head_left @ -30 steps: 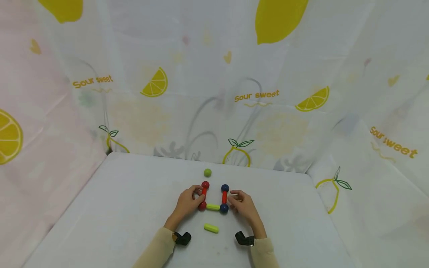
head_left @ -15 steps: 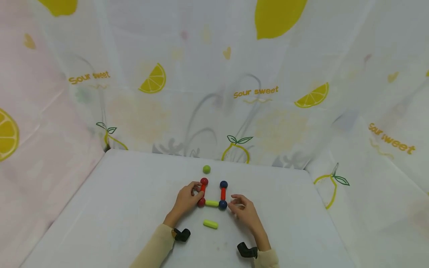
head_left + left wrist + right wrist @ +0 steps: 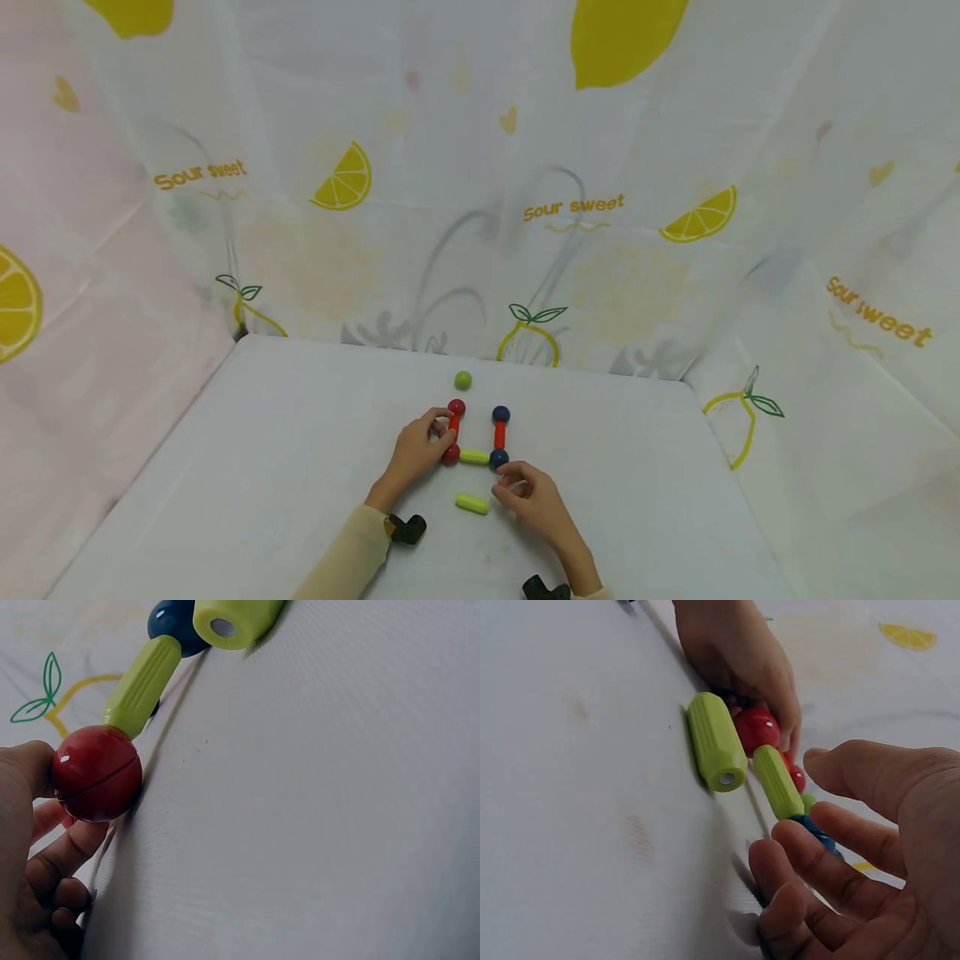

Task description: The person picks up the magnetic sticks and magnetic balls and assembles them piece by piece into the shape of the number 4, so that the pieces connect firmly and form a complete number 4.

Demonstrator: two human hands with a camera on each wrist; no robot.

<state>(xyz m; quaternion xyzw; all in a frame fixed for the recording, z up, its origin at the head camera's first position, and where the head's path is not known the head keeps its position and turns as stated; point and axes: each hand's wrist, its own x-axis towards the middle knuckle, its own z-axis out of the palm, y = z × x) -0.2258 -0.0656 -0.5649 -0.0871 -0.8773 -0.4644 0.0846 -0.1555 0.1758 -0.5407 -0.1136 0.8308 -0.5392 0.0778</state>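
A U-shaped build of toy balls and rods lies on the white table. Its left side is a red rod [image 3: 454, 426] between two red balls [image 3: 451, 454], gripped by my left hand [image 3: 417, 450] with thumb and fingers. A yellow-green rod [image 3: 474, 457] joins it to the near blue ball [image 3: 498, 459]. On the right side another red rod [image 3: 500, 435] runs up to the far blue ball [image 3: 501, 414]. My right hand [image 3: 534, 502], fingers loosely bent and holding nothing, hovers beside a loose yellow-green rod [image 3: 715, 742]. That rod shows a metal disc in its end.
A green ball [image 3: 463, 381] sits behind the build. White curtains [image 3: 465, 250] with lemon prints enclose the table's [image 3: 315, 400] back and sides. Each wrist carries a black camera [image 3: 408, 529].
My right hand has drawn back from beside the right red rod toward the person, to the loose yellow-green rod. My left hand keeps its grip on the left red rod.
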